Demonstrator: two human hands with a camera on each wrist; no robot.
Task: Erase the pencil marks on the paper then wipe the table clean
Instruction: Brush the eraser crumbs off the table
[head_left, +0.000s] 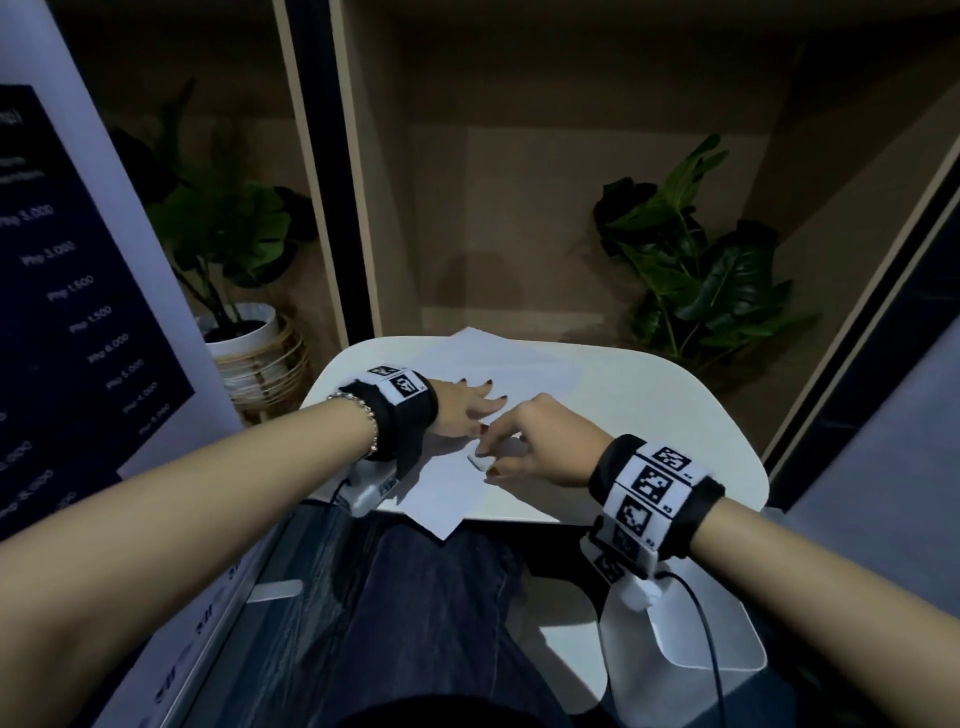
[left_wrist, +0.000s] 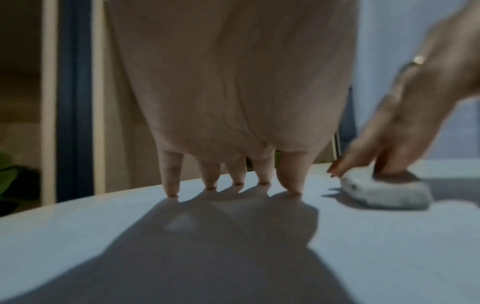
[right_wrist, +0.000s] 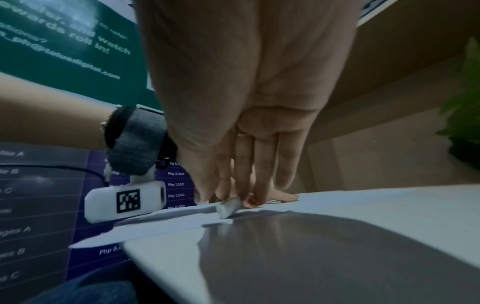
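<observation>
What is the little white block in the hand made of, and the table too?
The eraser looks like soft matte rubber: rounded worn edges, grey smudges, no shine. The right hand pinches it against the paper. The table seems hard, smooth white plastic or laminate, since its top gives a faint reflection in the right wrist view; which one I cannot tell.

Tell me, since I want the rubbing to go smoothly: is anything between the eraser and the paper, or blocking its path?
Nothing visible does. The right hand pinches the eraser and presses it straight onto the paper. The left hand lies flat on the sheet just beside it, close but not touching the eraser.
</observation>
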